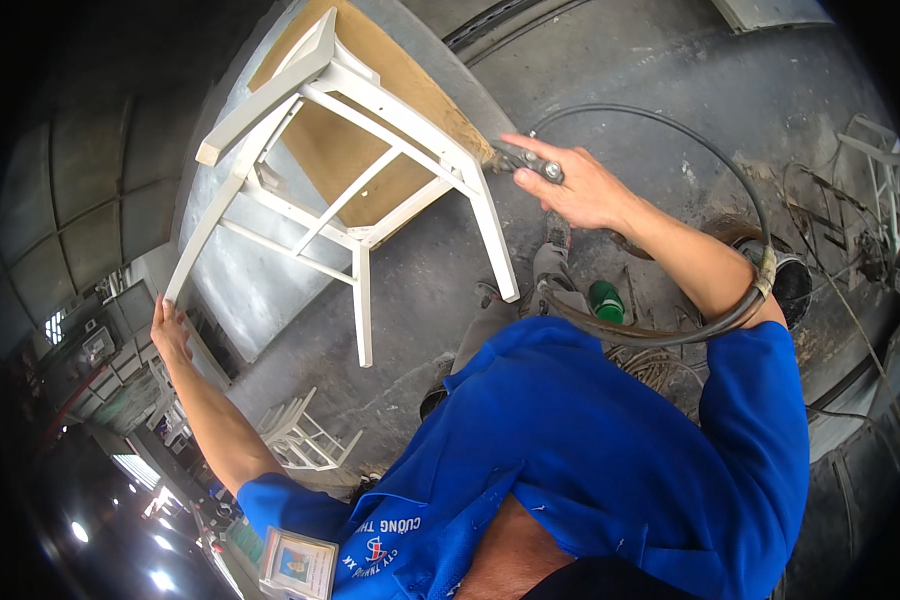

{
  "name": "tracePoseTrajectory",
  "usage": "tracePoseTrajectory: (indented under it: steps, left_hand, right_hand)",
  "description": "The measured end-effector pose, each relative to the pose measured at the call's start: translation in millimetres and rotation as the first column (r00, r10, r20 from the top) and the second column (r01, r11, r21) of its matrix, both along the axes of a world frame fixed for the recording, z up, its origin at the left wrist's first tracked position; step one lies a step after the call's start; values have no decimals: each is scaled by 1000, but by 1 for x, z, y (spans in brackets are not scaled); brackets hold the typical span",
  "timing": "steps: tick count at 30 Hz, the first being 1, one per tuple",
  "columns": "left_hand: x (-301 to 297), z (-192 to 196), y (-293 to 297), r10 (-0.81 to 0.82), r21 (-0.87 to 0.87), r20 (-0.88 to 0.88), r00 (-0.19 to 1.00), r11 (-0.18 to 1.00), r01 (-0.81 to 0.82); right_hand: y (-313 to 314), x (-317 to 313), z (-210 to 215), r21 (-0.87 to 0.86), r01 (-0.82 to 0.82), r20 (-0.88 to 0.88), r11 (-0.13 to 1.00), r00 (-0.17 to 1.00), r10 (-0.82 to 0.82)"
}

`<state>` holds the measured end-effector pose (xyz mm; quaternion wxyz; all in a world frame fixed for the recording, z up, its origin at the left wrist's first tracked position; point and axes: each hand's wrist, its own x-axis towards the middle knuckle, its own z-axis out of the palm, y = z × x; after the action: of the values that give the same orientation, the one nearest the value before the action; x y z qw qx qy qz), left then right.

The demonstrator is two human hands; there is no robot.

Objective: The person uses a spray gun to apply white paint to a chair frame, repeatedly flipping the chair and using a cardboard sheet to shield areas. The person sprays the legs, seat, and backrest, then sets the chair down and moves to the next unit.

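Note:
A white wooden chair frame [400, 150] is tipped over, its legs and stretchers turned toward me. At its lower left, my left hand [173, 332] has its fingers closed around the end of one long chair post. My right hand [580, 188] grips a metal spray gun [530, 163], with the index finger stretched out along it. The gun's front end points at the chair, close to its right-hand leg. From near the gun, a dark hose [740, 165] loops round to the right and passes over my right forearm.
Behind the chair stand a brown board [425, 75] and a pale grey panel [270, 300]. Other white chairs are on the floor at lower left [308, 435] and far right [885, 170]. Near my feet lie a green object [606, 300] and coiled hose [655, 368].

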<state>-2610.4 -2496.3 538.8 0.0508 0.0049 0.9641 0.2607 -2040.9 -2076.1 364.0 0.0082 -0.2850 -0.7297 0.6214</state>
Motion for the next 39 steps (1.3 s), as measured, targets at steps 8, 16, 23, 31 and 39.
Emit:
tracePoseTrajectory:
  steps: [8, 16, 23, 31, 39]
  left_hand:
    - [-1, 3, -2, -11, -15, 12, 1000, 1000, 11]
    - [-3, 5, -3, -2, -88, 21, 1000, 996, 4]
    - [4, 6, 2, -64, -108, -44, 997, 992, 59]
    - [1, 4, 5, -36, -95, -21, 999, 995, 34]
    - [-11, 5, -5, -88, -105, 12, 996, 990, 89]
  right_hand:
    - [2, 4, -6, 30, -36, 51, 999, 998, 34]
    - [21, -54, 16, 192, 133, -384, 972, 922, -50]
    - [36, -81, 44, 230, 265, -536, 936, 837, -105]
    - [23, -36, 29, 98, 112, -117, 989, 988, -100]
    - [-24, 33, -3, -69, 174, 19, 982, 985, -173]
